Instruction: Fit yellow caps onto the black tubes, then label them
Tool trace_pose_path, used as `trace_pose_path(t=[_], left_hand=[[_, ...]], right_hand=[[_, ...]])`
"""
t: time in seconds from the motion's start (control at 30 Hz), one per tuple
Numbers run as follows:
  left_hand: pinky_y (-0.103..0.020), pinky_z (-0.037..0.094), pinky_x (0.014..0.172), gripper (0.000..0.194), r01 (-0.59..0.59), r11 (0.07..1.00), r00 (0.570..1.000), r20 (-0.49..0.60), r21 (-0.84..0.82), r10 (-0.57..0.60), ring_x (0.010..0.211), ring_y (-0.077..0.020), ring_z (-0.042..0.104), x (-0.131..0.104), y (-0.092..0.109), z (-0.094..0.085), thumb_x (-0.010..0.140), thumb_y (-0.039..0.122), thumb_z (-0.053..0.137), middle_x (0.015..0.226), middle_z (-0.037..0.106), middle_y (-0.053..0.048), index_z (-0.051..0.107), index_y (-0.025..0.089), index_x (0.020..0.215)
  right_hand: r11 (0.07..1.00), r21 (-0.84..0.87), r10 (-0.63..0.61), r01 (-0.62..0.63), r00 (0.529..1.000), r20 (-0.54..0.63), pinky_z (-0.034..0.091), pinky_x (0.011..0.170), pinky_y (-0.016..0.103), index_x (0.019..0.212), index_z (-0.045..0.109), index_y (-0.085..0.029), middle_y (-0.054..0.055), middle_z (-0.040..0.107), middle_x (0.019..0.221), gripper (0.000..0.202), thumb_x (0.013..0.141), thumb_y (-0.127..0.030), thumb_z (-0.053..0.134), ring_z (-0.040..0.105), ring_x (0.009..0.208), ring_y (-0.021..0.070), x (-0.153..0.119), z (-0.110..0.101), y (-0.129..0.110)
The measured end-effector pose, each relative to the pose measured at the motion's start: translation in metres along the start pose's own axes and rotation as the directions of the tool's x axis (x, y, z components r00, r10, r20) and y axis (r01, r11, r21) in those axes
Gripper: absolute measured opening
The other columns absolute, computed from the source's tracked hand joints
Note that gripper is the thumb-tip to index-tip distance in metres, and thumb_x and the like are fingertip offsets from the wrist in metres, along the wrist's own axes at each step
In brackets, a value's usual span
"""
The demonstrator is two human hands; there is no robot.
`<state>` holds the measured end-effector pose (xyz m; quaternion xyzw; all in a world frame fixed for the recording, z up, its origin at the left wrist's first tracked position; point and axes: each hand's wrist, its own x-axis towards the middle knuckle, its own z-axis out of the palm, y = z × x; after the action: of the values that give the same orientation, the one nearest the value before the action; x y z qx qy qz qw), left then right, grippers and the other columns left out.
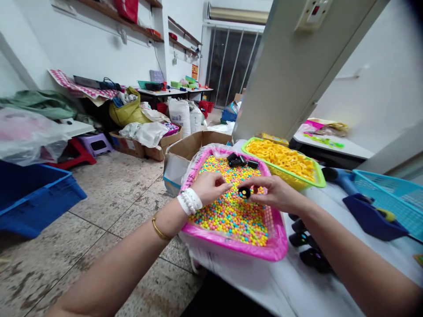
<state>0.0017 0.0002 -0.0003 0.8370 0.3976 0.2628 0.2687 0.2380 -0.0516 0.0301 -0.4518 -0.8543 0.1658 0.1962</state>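
Observation:
A pink basket (279, 251), lined with clear plastic, is filled with small coloured beads (228, 220) in yellow, pink, blue and green. Over the beads, my right hand (272, 191) grips a small black cylinder (244, 193) between thumb and fingers, its round end facing me with something yellow inside. My left hand (211, 187) is just left of it, thumb and fingertips pressed together; whatever they pinch is too small to see. Several more black cylinders (237, 163) lie on the beads at the basket's far end.
Behind the basket stands a green basket (322, 178) of yellow ring-like pieces (280, 156). More black cylinders (310, 257) lie under my right forearm on the white-covered table (251, 281). At right are a blue tray (373, 218) and a light-blue basket (390, 189). An open cardboard box (185, 152) adjoins at left.

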Motion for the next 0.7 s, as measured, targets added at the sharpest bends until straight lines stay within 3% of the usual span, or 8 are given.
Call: trace_pose_path(t=[0.1, 0.2, 0.27, 0.37, 0.5, 0.63, 0.7], left_hand=[[-0.027, 0.04, 0.06, 0.028, -0.01, 1.0, 1.0, 0.016, 0.002, 0.01, 0.065, -0.0148, 0.058, 0.0, -0.001, 0.001, 0.086, 0.038, 0.059, 0.07, 0.069, -0.004, 0.07, 0.015, 0.074], [-0.026, 0.039, 0.058, 0.028, -0.027, 1.0, 0.999, 0.035, -0.015, 0.028, 0.062, -0.0141, 0.056, 0.0, -0.002, 0.002, 0.085, 0.038, 0.06, 0.068, 0.068, -0.004, 0.07, 0.015, 0.074], [-0.026, 0.039, 0.059, 0.029, -0.039, 0.998, 0.999, 0.037, -0.045, 0.04, 0.063, -0.0141, 0.057, 0.0, -0.003, 0.003, 0.085, 0.039, 0.06, 0.069, 0.069, -0.004, 0.071, 0.015, 0.076], [-0.026, 0.041, 0.06, 0.027, -0.053, 0.993, 0.998, 0.016, -0.104, 0.055, 0.066, -0.0147, 0.059, 0.0, -0.004, 0.004, 0.085, 0.039, 0.059, 0.072, 0.07, -0.004, 0.072, 0.016, 0.082], [-0.026, 0.041, 0.06, 0.026, -0.027, 0.992, 0.998, -0.051, -0.124, 0.02, 0.065, -0.0142, 0.058, 0.0, -0.001, 0.002, 0.086, 0.038, 0.058, 0.071, 0.068, -0.003, 0.071, 0.015, 0.083], [-0.027, 0.042, 0.061, 0.024, -0.042, 0.993, 0.998, -0.05, -0.108, 0.037, 0.065, -0.0146, 0.058, 0.0, 0.001, 0.0, 0.085, 0.036, 0.058, 0.072, 0.067, -0.004, 0.07, 0.015, 0.08], [-0.027, 0.043, 0.062, 0.025, -0.046, 0.994, 0.998, -0.036, -0.103, 0.043, 0.066, -0.0149, 0.058, 0.0, 0.001, -0.001, 0.085, 0.037, 0.058, 0.072, 0.068, -0.003, 0.07, 0.016, 0.081]], right_hand=[[0.977, -0.213, -0.004, -0.017, 0.995, -0.099, 0.052, 0.079, 0.033, 0.113, 0.071, -0.024, 0.003, 0.075, 0.098, 0.032, 0.082, -0.018, 0.066, 0.067, 0.087, 0.0187, 0.006, 0.006, 0.008], [0.898, -0.44, -0.029, 0.019, 0.999, -0.015, 0.05, 0.086, 0.041, 0.107, 0.073, -0.022, 0.009, 0.074, 0.103, 0.033, 0.078, -0.009, 0.065, 0.065, 0.096, 0.0251, 0.017, 0.016, 0.012], [0.895, -0.439, -0.053, 0.074, 0.997, 0.06, 0.05, 0.088, 0.042, 0.107, 0.073, -0.022, 0.008, 0.074, 0.104, 0.035, 0.077, -0.006, 0.063, 0.065, 0.096, 0.025, 0.02, 0.021, 0.008], [0.957, -0.284, -0.052, 0.058, 0.998, 0.028, 0.052, 0.082, 0.036, 0.11, 0.07, -0.023, 0.005, 0.075, 0.098, 0.034, 0.079, -0.01, 0.063, 0.067, 0.089, 0.0206, 0.013, 0.022, -0.002], [0.994, 0.031, 0.105, -0.102, 0.983, -0.15, 0.056, 0.073, 0.03, 0.111, 0.066, -0.022, 0.003, 0.074, 0.096, 0.028, 0.083, -0.021, 0.065, 0.068, 0.077, 0.0152, -0.015, 0.016, -0.009], [0.906, 0.4, 0.24, -0.136, 0.945, -0.222, 0.059, 0.079, 0.033, 0.107, 0.061, -0.019, 0.007, 0.072, 0.099, 0.028, 0.082, -0.028, 0.069, 0.07, 0.087, 0.0185, -0.046, 0.02, -0.017], [0.869, 0.481, 0.267, -0.115, 0.928, -0.261, 0.059, 0.081, 0.034, 0.111, 0.058, -0.019, 0.007, 0.071, 0.101, 0.032, 0.082, -0.026, 0.069, 0.07, 0.092, 0.0197, -0.059, 0.021, -0.025]])
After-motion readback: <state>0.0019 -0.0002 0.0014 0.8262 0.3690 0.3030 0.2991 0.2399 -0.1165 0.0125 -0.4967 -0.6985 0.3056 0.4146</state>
